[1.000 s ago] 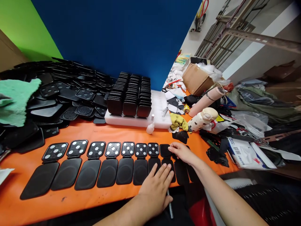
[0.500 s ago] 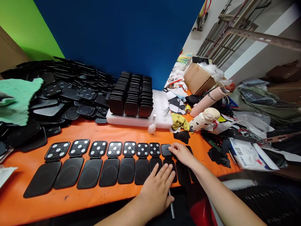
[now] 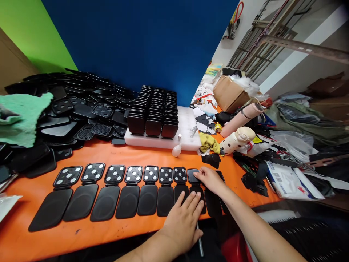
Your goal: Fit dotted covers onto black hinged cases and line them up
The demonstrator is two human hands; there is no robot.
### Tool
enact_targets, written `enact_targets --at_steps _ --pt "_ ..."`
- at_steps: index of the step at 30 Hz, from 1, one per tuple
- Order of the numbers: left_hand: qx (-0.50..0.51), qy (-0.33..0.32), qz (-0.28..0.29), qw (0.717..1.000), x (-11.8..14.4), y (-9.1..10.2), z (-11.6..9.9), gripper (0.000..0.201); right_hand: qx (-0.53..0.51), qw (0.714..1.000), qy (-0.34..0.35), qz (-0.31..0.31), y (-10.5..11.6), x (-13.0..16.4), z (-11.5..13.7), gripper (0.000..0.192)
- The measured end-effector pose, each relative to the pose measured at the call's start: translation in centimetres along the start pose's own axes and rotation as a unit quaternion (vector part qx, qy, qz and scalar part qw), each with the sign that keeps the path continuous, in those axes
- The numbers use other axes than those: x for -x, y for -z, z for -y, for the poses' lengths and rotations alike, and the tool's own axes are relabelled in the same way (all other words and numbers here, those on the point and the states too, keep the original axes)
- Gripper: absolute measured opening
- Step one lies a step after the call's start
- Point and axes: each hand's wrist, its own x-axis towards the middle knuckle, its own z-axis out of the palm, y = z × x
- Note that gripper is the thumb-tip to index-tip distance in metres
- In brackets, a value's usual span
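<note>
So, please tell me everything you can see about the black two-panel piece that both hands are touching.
The black two-panel piece lies unfolded on the orange table and looks smooth, perhaps plastic. Its smaller upper panel has rounded corners and a plain dark face without white dots; the right hand touches its right side. The larger lower panel is partly covered by the left hand, which appears to rest on it.

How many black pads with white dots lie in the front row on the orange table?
7, side by side, left to right: first pad, second, third, fourth, fifth, sixth and seventh, beside the plain pad at the right hand. That hand may hide more.
</note>
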Motion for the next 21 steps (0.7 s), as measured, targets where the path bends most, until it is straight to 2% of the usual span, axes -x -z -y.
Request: enact_targets --at_steps 9,12,15,18,21 --pt "0.011 0.000 -0.003 1.000 0.0 0.1 0.0 0.064 0.071 0.997 0.012 0.000 0.2 -0.4 0.4 0.033" --pt "0.016 0.001 -0.004 1.000 0.1 0.1 0.0 0.064 0.109 0.994 0.019 -0.019 0.6 -0.6 0.5 0.036" --pt "0.016 0.002 -0.004 1.000 0.1 0.1 0.0 0.064 0.139 0.988 0.030 -0.053 1.2 -0.2 0.5 0.028" --pt "0.010 0.000 -0.009 1.000 0.1 -0.1 0.0 0.063 0.143 0.985 0.080 -0.059 1.4 1.2 0.5 0.023" --pt "0.005 -0.001 -0.018 1.000 0.0 -0.3 0.0 0.064 0.136 0.977 0.161 -0.023 0.7 3.3 0.2 0.033"
